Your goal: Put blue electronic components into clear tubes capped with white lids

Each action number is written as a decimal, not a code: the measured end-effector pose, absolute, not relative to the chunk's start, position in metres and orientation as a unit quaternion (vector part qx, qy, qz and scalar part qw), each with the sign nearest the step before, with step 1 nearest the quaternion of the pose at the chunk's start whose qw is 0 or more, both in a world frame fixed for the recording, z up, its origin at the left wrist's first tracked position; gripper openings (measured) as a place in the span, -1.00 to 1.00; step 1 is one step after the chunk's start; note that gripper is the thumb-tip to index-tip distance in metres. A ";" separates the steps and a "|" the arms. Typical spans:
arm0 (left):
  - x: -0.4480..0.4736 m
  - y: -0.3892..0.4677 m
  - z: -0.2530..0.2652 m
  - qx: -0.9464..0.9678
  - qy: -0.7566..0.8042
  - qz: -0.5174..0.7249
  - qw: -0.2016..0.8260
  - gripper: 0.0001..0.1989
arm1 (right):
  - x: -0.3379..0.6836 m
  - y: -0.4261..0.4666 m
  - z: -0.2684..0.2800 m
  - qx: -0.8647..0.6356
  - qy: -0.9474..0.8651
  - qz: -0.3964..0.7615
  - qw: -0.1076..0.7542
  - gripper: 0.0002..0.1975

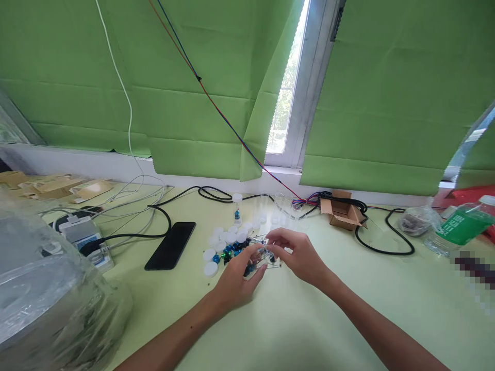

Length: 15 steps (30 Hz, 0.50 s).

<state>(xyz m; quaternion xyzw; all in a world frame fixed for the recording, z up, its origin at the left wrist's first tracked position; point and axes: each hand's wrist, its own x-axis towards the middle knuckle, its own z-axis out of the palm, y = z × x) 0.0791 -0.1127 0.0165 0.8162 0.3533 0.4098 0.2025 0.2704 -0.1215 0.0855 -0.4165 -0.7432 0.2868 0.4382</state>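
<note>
My left hand (240, 272) is curled over a pile of small parts, its index finger reaching to the right fingertips and its thumb lower down. My right hand (297, 253) has thumb and fingers closed together there, around something small and shiny that I cannot make out. Beneath and beside both hands lie blue, green and black small pieces (228, 253) and thin metal rods. White round caps (211, 269) are spread left of the pile. Behind it stands a clear tube (237, 210) with a white cap and a blue piece inside. Several clear tubes (264, 208) stand farther right.
A black phone (170, 246) lies left of the caps, near a power strip (87, 245) with cables. A plastic-wrapped object (42, 293) fills the left front. At right are an open cardboard box (342, 212), a looped black cable (386, 251) and a tilted bottle (462, 226).
</note>
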 end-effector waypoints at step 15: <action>0.081 -0.109 0.017 0.763 0.390 0.462 0.228 -0.64 | 0.266 -0.120 0.082 -0.431 -0.712 0.270 0.485 -0.85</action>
